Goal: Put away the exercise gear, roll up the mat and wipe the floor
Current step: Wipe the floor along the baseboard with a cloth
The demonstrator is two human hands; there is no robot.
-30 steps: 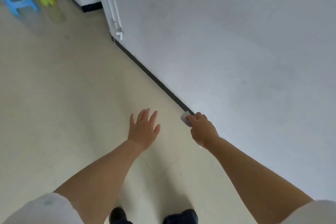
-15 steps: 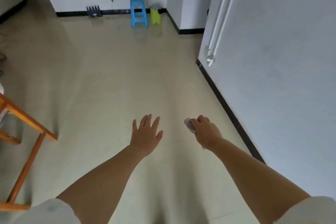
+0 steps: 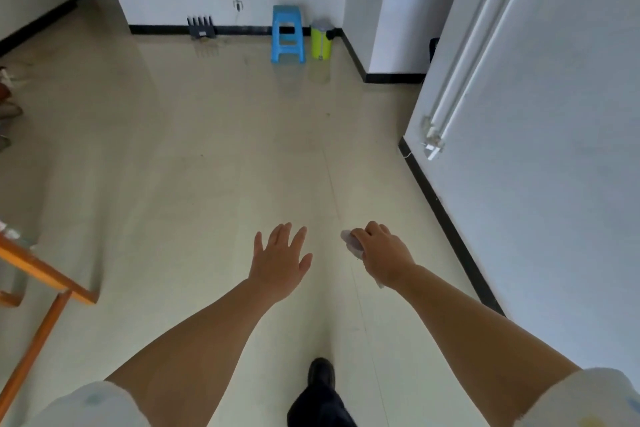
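Now facing farther down the room than a second ago, when the wall filled the right side and the blue stool sat at the top left corner; both hands held out in much the same pose as before. Left hand (image 3: 280,262) spread flat in the air, fingers straight and apart, gripping nothing. Right hand (image 3: 381,255) curled round a small pale cloth (image 3: 350,242), a crumpled edge poking out past the knuckles on the left side. Beige tiled floor (image 3: 207,166) below, glossy. Blue stool (image 3: 287,34) against the far wall, just beside a yellow-green bin (image 3: 321,40). Dark rack-like item (image 3: 201,28) farther left along the same skirting, too small to identify. Orange wooden table frame (image 3: 45,277) at the left edge. One dark shoe (image 3: 321,371) at the bottom
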